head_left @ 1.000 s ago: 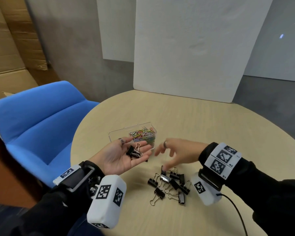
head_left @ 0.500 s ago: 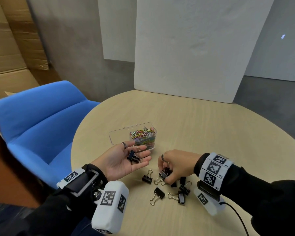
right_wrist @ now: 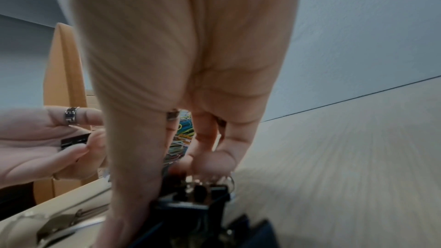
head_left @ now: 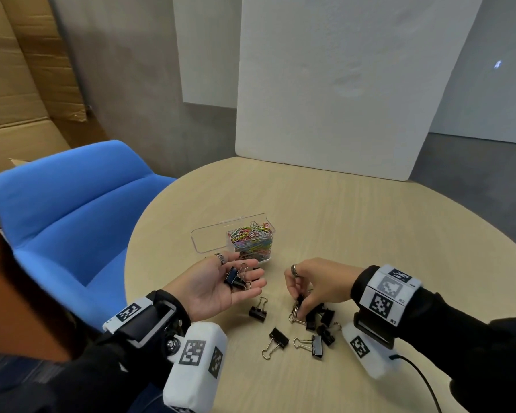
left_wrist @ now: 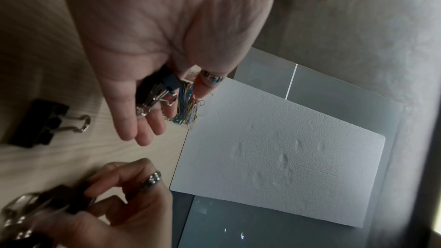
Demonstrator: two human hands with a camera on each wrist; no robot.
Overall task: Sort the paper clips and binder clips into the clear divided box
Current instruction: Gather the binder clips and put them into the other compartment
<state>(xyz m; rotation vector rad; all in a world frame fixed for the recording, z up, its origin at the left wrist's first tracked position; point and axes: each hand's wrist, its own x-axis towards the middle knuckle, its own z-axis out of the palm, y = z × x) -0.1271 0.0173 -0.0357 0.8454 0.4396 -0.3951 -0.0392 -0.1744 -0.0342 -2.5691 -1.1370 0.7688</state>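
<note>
The clear divided box sits mid-table; its right compartment is full of coloured paper clips, its left one looks bare. My left hand lies palm up in front of the box, fingers relaxed, with black binder clips resting on them; the same binder clips show in the left wrist view. My right hand reaches down into the pile of loose binder clips and pinches one binder clip between thumb and fingers. The right wrist view shows my fingertips on the clip pile.
Loose black binder clips lie on the round wooden table: one under my left fingers, two more nearer me. A blue chair stands left. A white foam board leans behind the table.
My right hand dropped from beside the left palm down to the clip pile and closed its fingers on a clip. The left hand stayed palm up with its clips.
</note>
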